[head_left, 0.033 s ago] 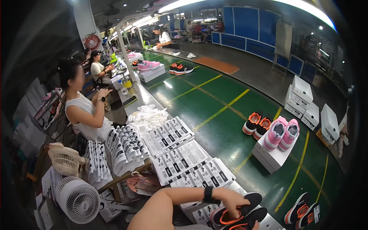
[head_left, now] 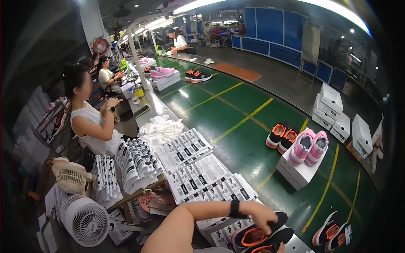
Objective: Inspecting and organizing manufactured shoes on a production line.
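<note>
A pair of black fabric sneakers with bright orange linings (head_left: 254,237) lies directly beneath the left hand (head_left: 260,215), its bent fingers spread apart over the farther shoe. The right hand (head_left: 281,248), mostly cropped, meets the nearer shoe; its grip cannot be told. Left of the hands, stacked white paper sheets (head_left: 196,179) bear black printed blocks; rightward, black-and-orange sneakers (head_left: 327,230) carry a white printed tag (head_left: 348,234).

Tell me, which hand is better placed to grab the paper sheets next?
Probably the left hand: it looks nearer the paper sheets, with its forearm alongside them. The right hand is farther off, down by a black shoe.
</note>
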The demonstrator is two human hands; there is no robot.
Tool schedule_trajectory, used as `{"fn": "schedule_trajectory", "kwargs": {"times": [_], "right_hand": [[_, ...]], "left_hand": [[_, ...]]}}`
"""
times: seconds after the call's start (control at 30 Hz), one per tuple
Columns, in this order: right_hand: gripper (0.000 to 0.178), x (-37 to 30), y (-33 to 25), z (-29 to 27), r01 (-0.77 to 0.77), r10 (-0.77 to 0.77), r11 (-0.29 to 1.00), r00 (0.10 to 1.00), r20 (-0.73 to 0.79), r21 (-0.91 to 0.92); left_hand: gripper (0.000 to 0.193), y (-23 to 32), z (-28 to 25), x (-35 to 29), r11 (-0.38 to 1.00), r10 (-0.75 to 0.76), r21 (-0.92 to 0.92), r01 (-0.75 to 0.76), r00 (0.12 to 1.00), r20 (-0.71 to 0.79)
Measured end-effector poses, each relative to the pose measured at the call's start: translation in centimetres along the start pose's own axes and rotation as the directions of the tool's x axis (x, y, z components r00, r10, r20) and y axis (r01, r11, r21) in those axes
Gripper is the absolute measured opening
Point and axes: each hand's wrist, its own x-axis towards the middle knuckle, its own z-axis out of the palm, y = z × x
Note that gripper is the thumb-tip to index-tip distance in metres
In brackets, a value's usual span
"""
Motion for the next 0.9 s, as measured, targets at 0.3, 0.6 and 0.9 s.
{"fn": "schedule_trajectory", "kwargs": {"times": [0.3, 0.6, 0.9], "right_hand": [[0.078, 0.9, 3.1, 2.3, 0.053, -0.06, 0.996, 0.991, -0.119, -0.067], [0.082, 0.7, 4.6, 2.9, 0.034, -0.034, 0.999, 0.979, -0.201, -0.003], [0.08, 1.5, 4.1, 2.2, -0.066, 0.072, 0.997, 0.981, -0.182, 0.04]], "left_hand": [[0.033, -7.8, -10.7, 23.1, 0.626, 0.508, 0.78, 0.011, 0.753, -0.418], [0.038, -9.6, -10.6, 25.0, 0.79, 0.38, 0.613, 0.029, 0.76, -0.527], [0.026, -14.0, -16.9, 21.5, 0.762, 0.411, 0.634, 0.134, 0.656, -0.633]]}}
